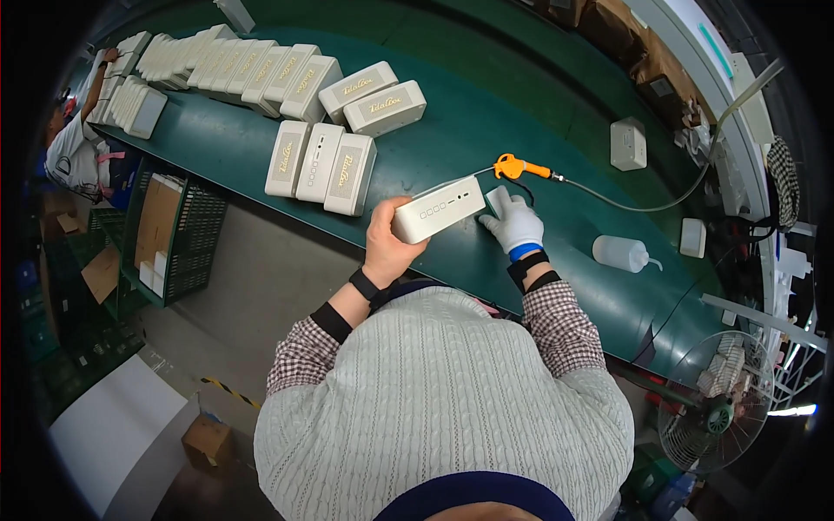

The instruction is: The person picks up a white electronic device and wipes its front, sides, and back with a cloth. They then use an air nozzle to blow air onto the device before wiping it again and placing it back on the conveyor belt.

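Note:
My bare left hand (387, 243) grips one end of a cream-white box-shaped device (439, 210), probably a speaker, tilted over the table's near edge. A row of buttons and a few small ports show on its upward side. My right hand (519, 227), in a white glove, is low over the table just right of the device. Its fingers are closed on a small pale blue-grey pad (498, 201), partly hidden beneath them. Just beyond that hand lies an orange air blow gun (517, 167) with its thin nozzle pointing left, behind the device.
Three similar devices (319, 165) stand left on the green table (452, 108); a long row (261, 74) runs behind them. A hose (638, 209) crosses right, past a squeeze bottle (621, 253). A fan (718, 415) stands lower right. A person (74, 156) works far left, beside a green crate (187, 239).

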The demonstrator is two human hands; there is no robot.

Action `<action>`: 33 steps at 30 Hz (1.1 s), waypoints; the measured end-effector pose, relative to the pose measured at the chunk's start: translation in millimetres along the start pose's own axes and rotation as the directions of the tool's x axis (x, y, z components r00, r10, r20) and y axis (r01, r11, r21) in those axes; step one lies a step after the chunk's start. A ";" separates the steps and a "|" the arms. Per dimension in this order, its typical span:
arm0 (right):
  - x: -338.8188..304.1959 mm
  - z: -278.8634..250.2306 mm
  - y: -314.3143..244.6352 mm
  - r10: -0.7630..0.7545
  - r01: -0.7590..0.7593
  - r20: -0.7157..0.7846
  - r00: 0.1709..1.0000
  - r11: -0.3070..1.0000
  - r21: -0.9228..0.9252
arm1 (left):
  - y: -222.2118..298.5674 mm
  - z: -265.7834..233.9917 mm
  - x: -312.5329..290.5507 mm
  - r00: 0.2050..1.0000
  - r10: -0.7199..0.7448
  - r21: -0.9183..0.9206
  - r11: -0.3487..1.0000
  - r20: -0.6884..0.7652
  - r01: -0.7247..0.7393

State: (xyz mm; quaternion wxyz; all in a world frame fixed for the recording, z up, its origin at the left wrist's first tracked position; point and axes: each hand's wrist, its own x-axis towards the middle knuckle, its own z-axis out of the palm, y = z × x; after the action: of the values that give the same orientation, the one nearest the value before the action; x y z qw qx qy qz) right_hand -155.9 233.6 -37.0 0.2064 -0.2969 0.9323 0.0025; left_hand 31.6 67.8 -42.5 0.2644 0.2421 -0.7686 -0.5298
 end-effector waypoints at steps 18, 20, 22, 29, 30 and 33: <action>-37.7 -23.2 -54.1 -0.579 0.673 -0.388 0.717 0.720 0.169 | -22.4 13.8 -4.3 0.989 -0.137 0.150 0.980 0.052 0.128; -29.7 -23.3 -51.9 -0.530 0.618 -0.364 0.766 0.763 0.191 | -24.5 14.0 -6.0 0.992 -0.118 0.166 0.980 0.047 0.109; -22.1 -24.7 -47.6 -0.420 0.494 -0.310 0.853 0.841 0.220 | -25.7 14.9 -7.2 0.993 -0.108 0.171 0.980 0.047 0.098; -27.7 -17.5 -50.6 -0.498 0.570 -0.367 0.786 0.813 0.116 | -24.6 15.1 -9.5 0.994 -0.098 0.115 0.989 0.054 0.092; -25.9 -17.5 -48.5 -0.458 0.529 -0.361 0.812 0.839 0.127 | -23.8 14.9 -8.6 0.994 -0.098 0.114 0.989 0.053 0.091; -27.9 -16.5 -50.0 -0.461 0.523 -0.382 0.801 0.850 0.070 | -21.3 13.7 -4.8 0.989 -0.130 0.130 0.984 0.073 0.120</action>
State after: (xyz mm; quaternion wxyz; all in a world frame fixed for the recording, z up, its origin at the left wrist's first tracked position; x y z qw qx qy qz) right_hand -113.8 205.8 -5.2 0.0550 -0.5060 0.8408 -0.1844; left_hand 28.1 73.4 -67.4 0.1836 0.2843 -0.7938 -0.5053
